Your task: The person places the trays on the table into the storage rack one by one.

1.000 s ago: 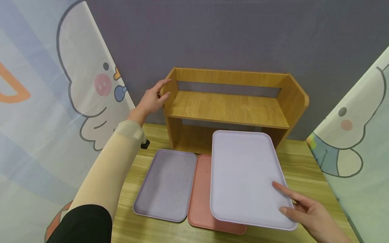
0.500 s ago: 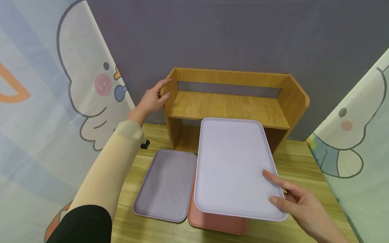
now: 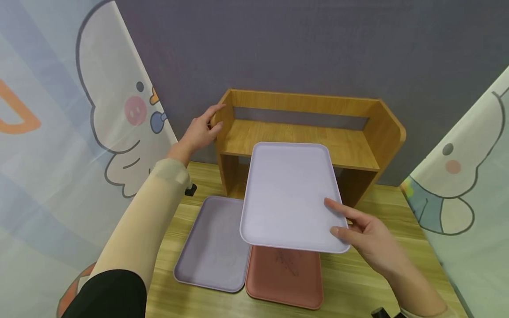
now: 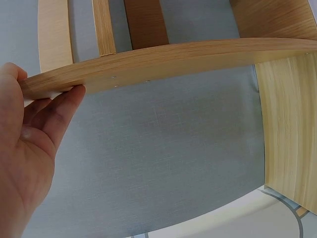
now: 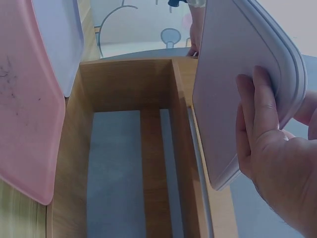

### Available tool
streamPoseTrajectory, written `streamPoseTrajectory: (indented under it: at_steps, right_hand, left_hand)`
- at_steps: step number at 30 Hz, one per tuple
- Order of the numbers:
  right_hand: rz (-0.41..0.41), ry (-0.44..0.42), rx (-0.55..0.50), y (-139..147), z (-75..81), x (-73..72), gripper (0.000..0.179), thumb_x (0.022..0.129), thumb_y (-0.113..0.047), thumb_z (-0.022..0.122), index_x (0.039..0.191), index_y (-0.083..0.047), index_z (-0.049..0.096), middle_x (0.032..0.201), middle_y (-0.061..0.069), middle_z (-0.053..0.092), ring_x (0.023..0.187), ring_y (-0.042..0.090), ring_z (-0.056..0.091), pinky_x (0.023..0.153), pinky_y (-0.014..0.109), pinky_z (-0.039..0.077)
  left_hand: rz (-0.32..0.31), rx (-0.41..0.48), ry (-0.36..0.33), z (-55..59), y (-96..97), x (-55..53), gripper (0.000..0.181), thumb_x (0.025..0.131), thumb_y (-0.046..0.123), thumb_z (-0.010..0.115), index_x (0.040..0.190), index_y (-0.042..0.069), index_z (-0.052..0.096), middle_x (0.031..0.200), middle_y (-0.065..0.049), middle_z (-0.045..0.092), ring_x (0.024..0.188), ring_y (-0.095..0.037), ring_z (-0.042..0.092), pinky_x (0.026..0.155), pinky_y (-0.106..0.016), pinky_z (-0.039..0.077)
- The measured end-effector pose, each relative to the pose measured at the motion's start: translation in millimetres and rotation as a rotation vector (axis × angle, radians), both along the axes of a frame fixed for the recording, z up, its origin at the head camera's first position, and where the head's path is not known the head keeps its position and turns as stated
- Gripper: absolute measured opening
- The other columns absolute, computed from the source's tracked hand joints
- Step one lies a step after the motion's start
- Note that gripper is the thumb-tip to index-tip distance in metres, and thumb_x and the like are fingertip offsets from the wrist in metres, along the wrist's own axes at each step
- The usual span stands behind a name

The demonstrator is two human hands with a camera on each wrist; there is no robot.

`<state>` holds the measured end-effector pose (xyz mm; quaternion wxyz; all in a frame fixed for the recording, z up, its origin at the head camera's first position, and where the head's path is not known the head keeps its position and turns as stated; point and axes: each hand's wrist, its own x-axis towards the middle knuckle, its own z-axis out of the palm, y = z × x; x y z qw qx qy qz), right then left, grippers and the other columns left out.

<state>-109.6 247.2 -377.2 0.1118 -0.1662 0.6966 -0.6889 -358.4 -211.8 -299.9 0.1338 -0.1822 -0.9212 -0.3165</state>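
My right hand (image 3: 370, 236) pinches a pale lavender tray (image 3: 290, 194) by its right edge, thumb on the upper face and fingers (image 5: 266, 99) spread along the underside. The tray hangs in the air before a wooden two-tier shelf (image 3: 302, 98), overlapping the front of its upper board in the head view. With my left hand (image 3: 199, 132) I grip the front edge of the shelf's left side panel (image 4: 173, 57). On the table below lie a greyish purple tray (image 3: 214, 251) and, beside it, a pink tray (image 3: 284, 278) with dark marks, partly hidden by the lifted one.
The shelf stands at the back of a wood-grain table (image 3: 419, 251), against a dark grey wall (image 3: 302, 44). Cartoon-printed curtains (image 3: 119, 88) close off the left and right sides. The shelf's lower level is largely hidden behind the lifted tray.
My right hand has carried the lavender tray up, leftward and toward the shelf, uncovering more of the pink tray's near part. My left hand stays on the side panel.
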Motion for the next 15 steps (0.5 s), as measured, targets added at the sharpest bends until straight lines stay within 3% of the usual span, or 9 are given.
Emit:
streamPoseTrajectory:
  at_steps: [4, 8, 13, 15]
  right_hand:
    - [-0.009, -0.032, 0.004, -12.8, 2.0, -17.1, 0.060, 0.107, 0.001, 0.065, 0.164, -0.012, 0.053, 0.155, 0.006, 0.056, 0.112, 0.014, 0.077, 0.088, 0.031, 0.065]
    - [-0.005, -0.070, 0.004, -23.8, 4.6, -33.1, 0.062, 0.107, -0.002, 0.067, 0.166, -0.003, 0.046, 0.158, 0.017, 0.048, 0.109, 0.013, 0.077, 0.087, 0.028, 0.065]
    - [0.020, -0.088, 0.057, -33.8, 9.6, -52.5, 0.067, 0.108, -0.006, 0.068, 0.167, 0.004, 0.039, 0.134, 0.003, 0.072, 0.105, 0.010, 0.077, 0.085, 0.026, 0.064]
    - [0.030, -0.081, 0.080, -37.8, 11.6, -60.4, 0.066, 0.108, -0.006, 0.067, 0.167, 0.005, 0.038, 0.125, -0.003, 0.076, 0.103, 0.008, 0.077, 0.086, 0.025, 0.064]
  left_hand:
    - [0.005, -0.005, 0.005, -0.5, -0.3, 1.4, 0.060, 0.114, 0.028, 0.055, 0.171, 0.035, 0.037, 0.066, -0.002, 0.043, 0.058, -0.021, 0.044, 0.059, -0.039, 0.042]
    - [0.003, 0.001, 0.011, -1.6, -0.5, 1.4, 0.060, 0.114, 0.030, 0.054, 0.171, 0.035, 0.037, 0.066, -0.001, 0.043, 0.058, -0.021, 0.045, 0.059, -0.039, 0.042]
    - [0.006, 0.006, 0.019, -2.6, -0.7, 1.5, 0.058, 0.114, 0.032, 0.053, 0.170, 0.036, 0.038, 0.066, 0.000, 0.043, 0.058, -0.020, 0.047, 0.059, -0.038, 0.043]
    - [0.009, 0.005, 0.024, -2.4, -0.3, 1.5, 0.058, 0.114, 0.032, 0.053, 0.170, 0.035, 0.039, 0.065, 0.000, 0.042, 0.058, -0.020, 0.046, 0.059, -0.038, 0.043]
